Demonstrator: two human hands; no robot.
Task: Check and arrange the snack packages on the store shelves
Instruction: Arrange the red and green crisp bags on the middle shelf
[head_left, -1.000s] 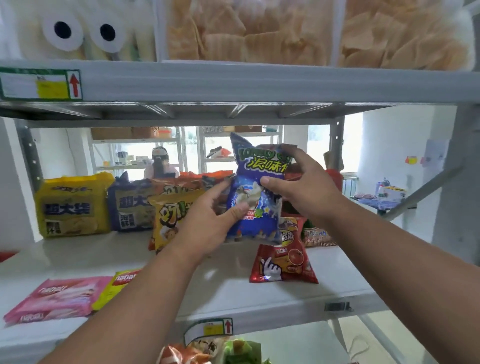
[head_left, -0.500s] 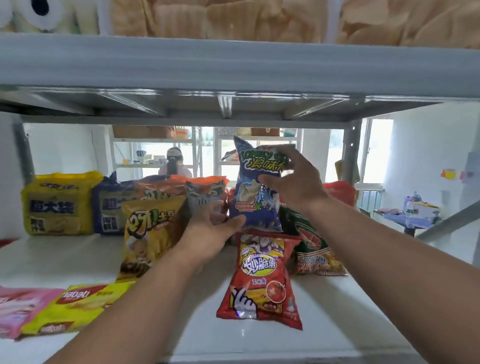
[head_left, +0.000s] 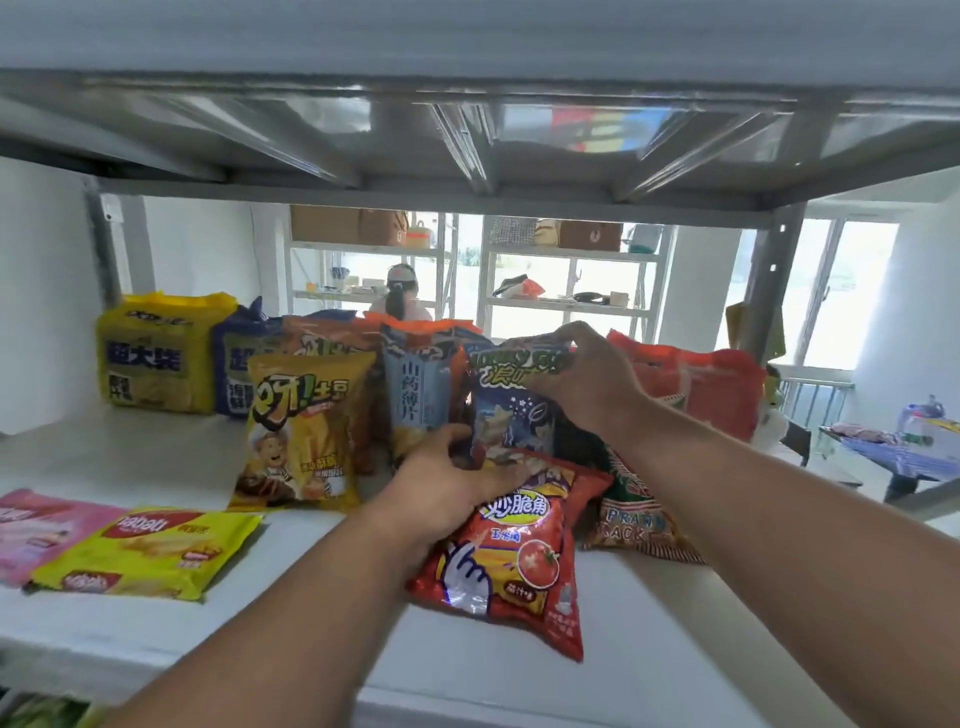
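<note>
both hands are setting the blue snack bag (head_left: 511, 410) upright mid-shelf — right hand (head_left: 582, 382) fingers pinching its top, left hand (head_left: 447, 483) gripping its bottom; flat packets (head_left: 148, 553) near the shelf (head_left: 519, 675) front-left edge are still waiting.

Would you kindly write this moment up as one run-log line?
stage: placing | object: blue snack bag, upright behind red snack bag | right hand: grips its top | left hand: holds its bottom | surface: shelf
</note>
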